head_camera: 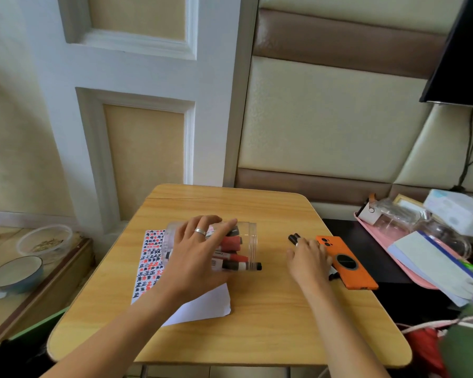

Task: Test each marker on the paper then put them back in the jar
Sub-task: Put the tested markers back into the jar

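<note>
A clear plastic jar lies on its side on the wooden table, mouth to the right. Inside it are several red and black markers; one black tip sticks out of the mouth. My left hand, wearing a ring, rests on top of the jar and holds it. Under the jar lies a white paper covered with red and black marks. My right hand lies palm down over black markers on the table; their ends stick out past my fingers.
An orange phone lies just right of my right hand, near the table's right edge. A pink tray with a glass jar, papers and boxes stands further right. Two bowls sit on a low ledge at the left.
</note>
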